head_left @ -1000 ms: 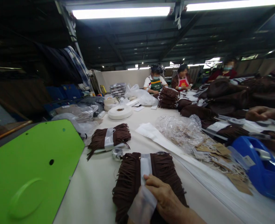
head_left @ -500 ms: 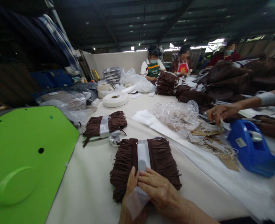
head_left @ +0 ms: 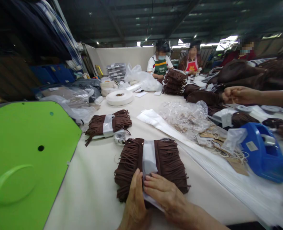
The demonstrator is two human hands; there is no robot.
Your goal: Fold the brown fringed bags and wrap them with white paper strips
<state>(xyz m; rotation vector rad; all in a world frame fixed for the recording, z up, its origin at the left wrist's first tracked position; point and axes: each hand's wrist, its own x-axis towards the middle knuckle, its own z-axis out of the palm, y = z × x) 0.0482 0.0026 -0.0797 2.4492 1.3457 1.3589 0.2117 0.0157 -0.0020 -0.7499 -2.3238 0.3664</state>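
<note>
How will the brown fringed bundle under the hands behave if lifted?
Likely floppy at the edges, since the brown bundle has loose, drooping strands. The pale band across its middle should help hold it together. Unlikely to roll: it lies broad and flattish.

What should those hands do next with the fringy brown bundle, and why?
Probably smooth the pale strip down over the bundle's near edge: the left hand and right hand lie flat around it, and its near end seems to stick out beneath the right hand.
</note>
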